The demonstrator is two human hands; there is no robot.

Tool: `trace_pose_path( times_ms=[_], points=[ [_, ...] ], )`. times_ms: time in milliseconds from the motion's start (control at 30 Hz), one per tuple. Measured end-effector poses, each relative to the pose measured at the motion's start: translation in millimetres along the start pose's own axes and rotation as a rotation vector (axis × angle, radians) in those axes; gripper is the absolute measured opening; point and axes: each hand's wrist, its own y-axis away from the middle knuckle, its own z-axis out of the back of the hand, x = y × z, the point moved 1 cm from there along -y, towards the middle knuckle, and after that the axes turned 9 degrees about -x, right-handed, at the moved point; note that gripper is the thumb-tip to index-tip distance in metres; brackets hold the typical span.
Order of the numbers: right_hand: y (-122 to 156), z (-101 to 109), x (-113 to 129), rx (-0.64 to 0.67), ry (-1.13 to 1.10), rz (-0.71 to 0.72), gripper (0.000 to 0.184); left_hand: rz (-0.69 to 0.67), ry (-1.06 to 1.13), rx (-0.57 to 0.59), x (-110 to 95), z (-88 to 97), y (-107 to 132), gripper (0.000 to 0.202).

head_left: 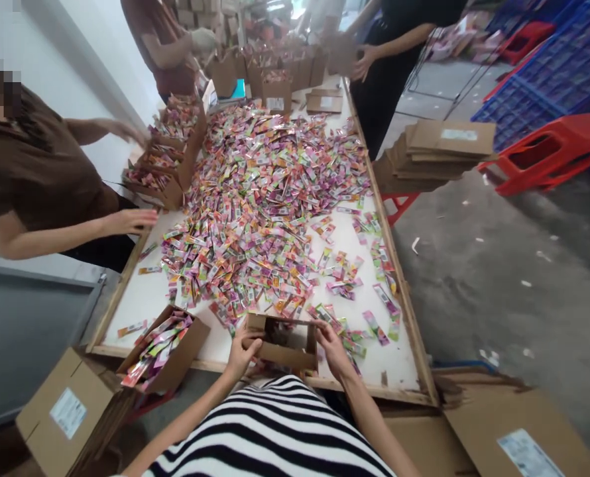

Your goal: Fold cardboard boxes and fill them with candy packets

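Note:
A small cardboard box (pixel 288 356) stands open at the near edge of the white table, just in front of my striped shirt. My left hand (pixel 242 351) grips its left end, thumb over the edge. At the opposite end, the fingers of my right hand (pixel 331 344) close on the box's right side. Part of the box's inside shows, and I cannot make out everything in it. Beyond it spreads a large heap of colourful sachets (pixel 255 192). Left of my left hand sits another cardboard box (pixel 180 358) filled with sachets, tilted at the table's edge.
Flattened cartons (pixel 71 411) lie at lower left, more cartons (pixel 514 417) at lower right. A carton stack (pixel 439 149) rests on a red stool beyond the table's wooden rim (pixel 399 278). Co-workers stand at left and far side. Filled boxes (pixel 163 172) line the left edge.

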Motion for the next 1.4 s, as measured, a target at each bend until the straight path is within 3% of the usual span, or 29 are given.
trace_pose_path(
  times_ms=[67,167,233,400,533,667,733,800,900,967,1000,1067,1133,1267,1400],
  points=[
    [-2,0,-5,-0.073,-0.043,-0.054,0.078,0.055,-0.025,-0.058,-2,-5.3,2,0.061],
    [0,2,-2,0.002,-0.164,-0.093,0.072,0.048,-0.093,-0.065,-6,-6.6,0,0.062],
    [-2,8,5,0.091,-0.175,-0.108,0.074,0.013,-0.117,0.022,-10,-1.7,-4,0.061],
    [-35,22,29,0.244,-0.01,-0.174,0.092,-0.043,-0.1,0.364,-19,18.1,-8,0.071],
    [-54,32,41,0.33,-0.064,-0.209,0.085,-0.157,-0.241,0.484,-21,20.4,3,0.039],
    [-55,32,41,0.372,-0.013,-0.173,0.082,-0.331,-0.333,0.455,-18,15.5,14,0.035],
    [-52,18,40,0.293,0.094,-0.067,0.083,-0.363,-0.314,0.461,-15,13.6,18,0.033],
    [-49,-2,37,0.193,0.103,0.002,0.072,-0.321,-0.256,0.39,-13,10.3,20,0.026],
    [-42,-27,32,0.111,-0.088,-0.02,0.033,-0.067,-0.122,0.062,-10,-2.2,22,0.032],
    [-39,-32,29,0.087,-0.199,-0.051,0.012,0.116,-0.061,-0.194,-8,-16.0,23,0.034],
    [-38,-31,28,0.083,-0.222,-0.057,0.007,0.163,-0.047,-0.29,-8,-23.1,23,0.038],
    [-39,-26,27,0.105,-0.214,-0.065,0.015,0.159,-0.042,-0.425,-9,-33.3,21,0.053],
    [-39,-19,29,0.157,-0.154,-0.063,0.018,0.094,-0.019,-0.429,-10,-35.4,15,0.054],
    [-32,-5,35,0.232,-0.063,-0.069,0.008,0.092,0.092,-0.259,-13,-21.0,-2,0.038],
    [-14,0,19,0.174,-0.065,-0.113,0.053,0.28,0.219,-0.088,-13,-9.9,-15,0.055]
  ],
)
